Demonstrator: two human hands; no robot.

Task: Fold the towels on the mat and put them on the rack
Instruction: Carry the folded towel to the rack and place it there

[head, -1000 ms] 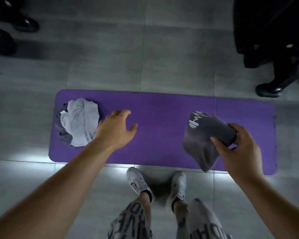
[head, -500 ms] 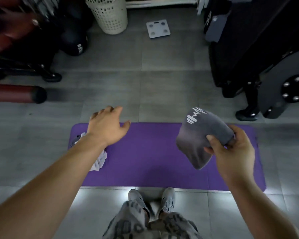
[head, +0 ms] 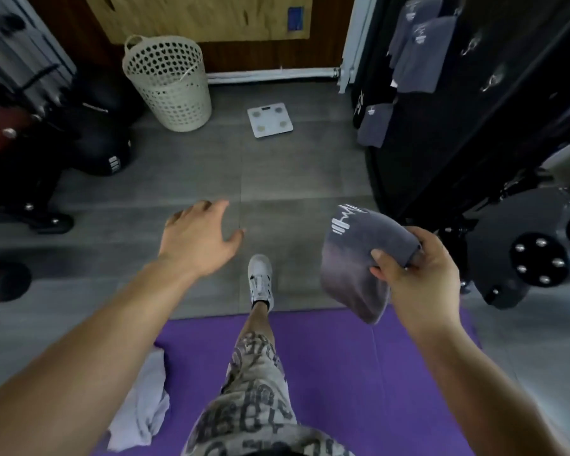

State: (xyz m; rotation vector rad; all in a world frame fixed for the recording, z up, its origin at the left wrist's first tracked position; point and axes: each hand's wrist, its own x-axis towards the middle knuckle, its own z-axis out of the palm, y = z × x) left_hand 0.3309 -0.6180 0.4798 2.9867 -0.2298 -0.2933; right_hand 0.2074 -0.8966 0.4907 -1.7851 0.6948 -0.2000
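The grey towel [head: 359, 258] is folded into a thick, compact pad. It is dark grey with a white logo of short bars at its upper corner, and its lower end droops. It is held in the air at centre right of the frame, over the far edge of the mat [head: 343, 373]. The right hand [head: 418, 274] grips its right edge, thumb on top and fingers curled beneath. The left hand [head: 198, 238] is at the middle of the frame, fingers spread and relaxed, holding nothing.

A white towel [head: 142, 403] lies crumpled on the mat at lower left, partly hidden by the left forearm. The mat is purple and fills the bottom of the frame on a floor [head: 178, 179] of grey tiles. One white shoe [head: 260, 281] stands on the tiles just past the mat.

At upper right a black rack [head: 441, 143] carries hung towels [head: 422, 51] in the same grey. A perforated cream basket [head: 170, 83] stands at upper left, with a white scale [head: 270, 119] on the floor to its right. Dark gym gear lines the left and right edges.
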